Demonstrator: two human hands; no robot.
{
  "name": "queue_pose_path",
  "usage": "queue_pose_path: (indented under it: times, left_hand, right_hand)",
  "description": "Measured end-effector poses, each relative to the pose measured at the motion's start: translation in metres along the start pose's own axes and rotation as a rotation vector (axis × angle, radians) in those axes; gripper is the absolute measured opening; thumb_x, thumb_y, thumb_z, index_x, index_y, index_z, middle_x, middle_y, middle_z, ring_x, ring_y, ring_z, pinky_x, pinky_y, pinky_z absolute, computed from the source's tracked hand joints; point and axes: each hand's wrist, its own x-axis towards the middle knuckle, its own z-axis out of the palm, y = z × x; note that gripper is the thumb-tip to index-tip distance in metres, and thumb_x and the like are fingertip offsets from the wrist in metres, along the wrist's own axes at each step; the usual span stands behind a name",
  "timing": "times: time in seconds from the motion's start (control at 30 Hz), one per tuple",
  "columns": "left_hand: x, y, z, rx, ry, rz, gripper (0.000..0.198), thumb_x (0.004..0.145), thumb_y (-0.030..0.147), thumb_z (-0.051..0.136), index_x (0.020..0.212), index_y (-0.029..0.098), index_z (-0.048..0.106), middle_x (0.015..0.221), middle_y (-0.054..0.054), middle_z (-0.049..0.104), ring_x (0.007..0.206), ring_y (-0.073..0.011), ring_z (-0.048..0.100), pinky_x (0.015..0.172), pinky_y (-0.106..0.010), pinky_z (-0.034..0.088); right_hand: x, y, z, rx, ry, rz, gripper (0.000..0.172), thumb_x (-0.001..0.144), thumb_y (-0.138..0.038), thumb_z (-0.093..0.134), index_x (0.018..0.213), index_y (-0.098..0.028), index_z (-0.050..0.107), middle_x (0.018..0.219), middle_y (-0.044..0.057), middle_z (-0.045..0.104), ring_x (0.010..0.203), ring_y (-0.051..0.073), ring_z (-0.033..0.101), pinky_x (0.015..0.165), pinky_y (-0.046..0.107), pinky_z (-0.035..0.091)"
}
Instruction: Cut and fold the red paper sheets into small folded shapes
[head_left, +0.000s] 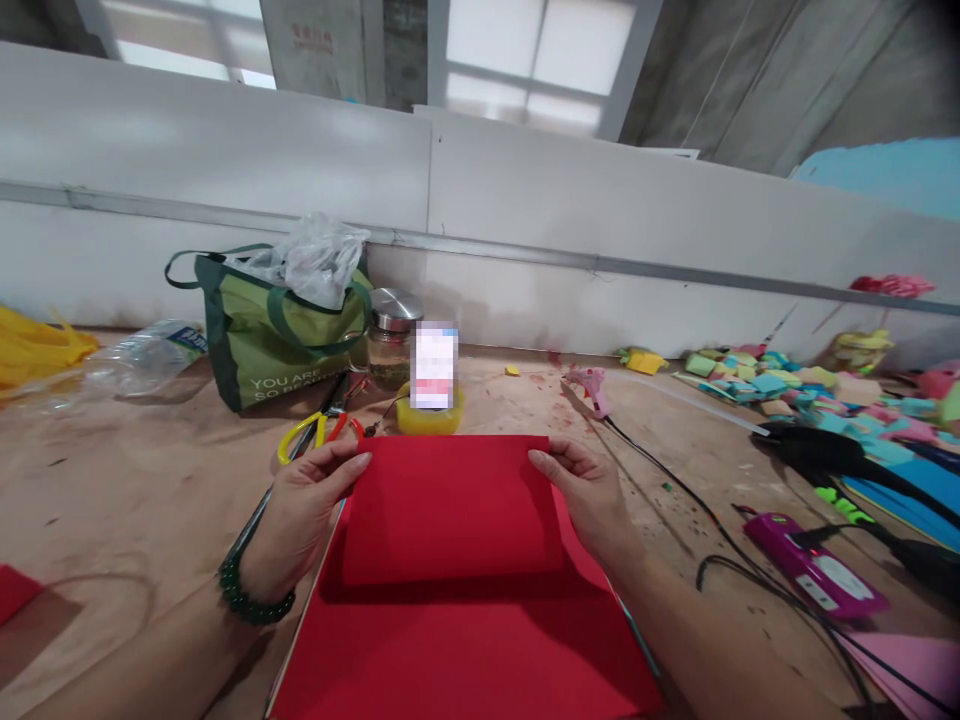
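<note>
A red sheet [450, 510] is held up in front of me above a stack of larger red sheets [465, 650] lying on the wooden table [150, 480]. My left hand [307, 505] pinches the sheet's upper left corner, thumb on top, with a green bead bracelet on the wrist. My right hand [585, 490] pinches the upper right corner the same way. Both hands are closed on the sheet's edges.
Behind the sheet stand a yellow holder [429, 415] with a phone, a glass jar [391, 335] and a green bag [277, 335]. Yellow-handled scissors [311, 430] lie to the left, a glue gun [589, 385] with cable, a magenta device [814, 565] and coloured foam scraps [787, 385] to the right.
</note>
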Motion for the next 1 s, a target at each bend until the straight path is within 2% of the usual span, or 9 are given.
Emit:
queue_pose_path:
  times: [0.47, 0.8, 1.0]
  left_hand:
    - [0.0002, -0.0011, 0.0007, -0.004, 0.012, -0.002, 0.033, 0.051, 0.025, 0.089, 0.077, 0.016, 0.071, 0.074, 0.0, 0.075, 0.062, -0.0102, 0.068, 0.061, -0.017, 0.056]
    - [-0.0008, -0.0008, -0.0002, -0.004, -0.016, -0.011, 0.031, 0.052, 0.025, 0.089, 0.076, 0.016, 0.071, 0.071, 0.001, 0.074, 0.061, -0.0097, 0.067, 0.06, -0.017, 0.054]
    - [-0.0026, 0.003, 0.0031, -0.034, -0.049, -0.023, 0.031, 0.051, 0.025, 0.089, 0.074, 0.014, 0.071, 0.07, 0.0, 0.073, 0.061, -0.009, 0.066, 0.062, -0.018, 0.052]
  right_hand:
    - [0.001, 0.0009, 0.0, -0.016, 0.036, -0.017, 0.022, 0.064, -0.038, 0.083, 0.076, -0.022, 0.074, 0.071, 0.0, 0.073, 0.065, 0.016, 0.065, 0.062, 0.027, 0.054]
    - [0.0013, 0.0006, 0.0008, 0.014, 0.063, 0.063, 0.027, 0.061, -0.04, 0.084, 0.075, -0.021, 0.072, 0.069, 0.0, 0.073, 0.061, 0.016, 0.065, 0.055, 0.026, 0.052]
    - [0.0041, 0.0009, -0.0013, 0.067, 0.065, 0.113, 0.023, 0.059, -0.036, 0.086, 0.073, -0.024, 0.07, 0.068, -0.002, 0.073, 0.06, 0.016, 0.066, 0.055, 0.026, 0.053]
